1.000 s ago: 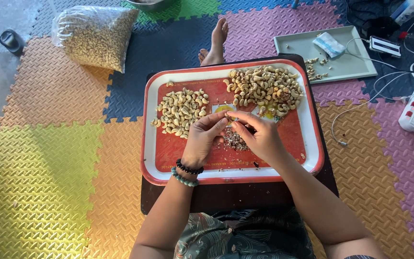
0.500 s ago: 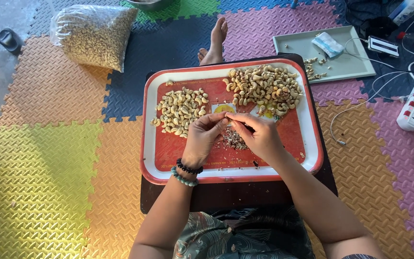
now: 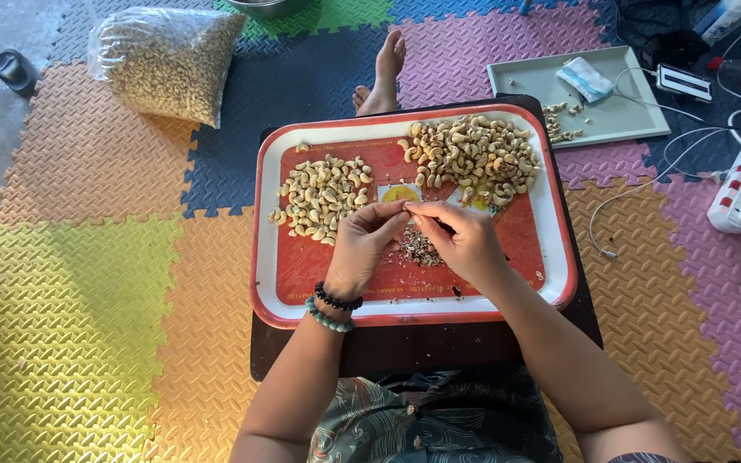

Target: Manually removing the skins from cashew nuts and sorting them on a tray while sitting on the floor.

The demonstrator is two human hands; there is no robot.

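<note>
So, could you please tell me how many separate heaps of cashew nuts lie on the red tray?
2. A paler heap of cashew nuts lies on the left of the red rectangular tray, a browner heap at its upper right. Both hands could hide a few loose nuts.

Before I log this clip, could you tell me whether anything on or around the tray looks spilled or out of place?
Only small things. A few cashews lie apart from the two heaps on the red tray, and dark husk scraps are littered under the hands. On the grey tray beside it, some nuts lie scattered.
</note>
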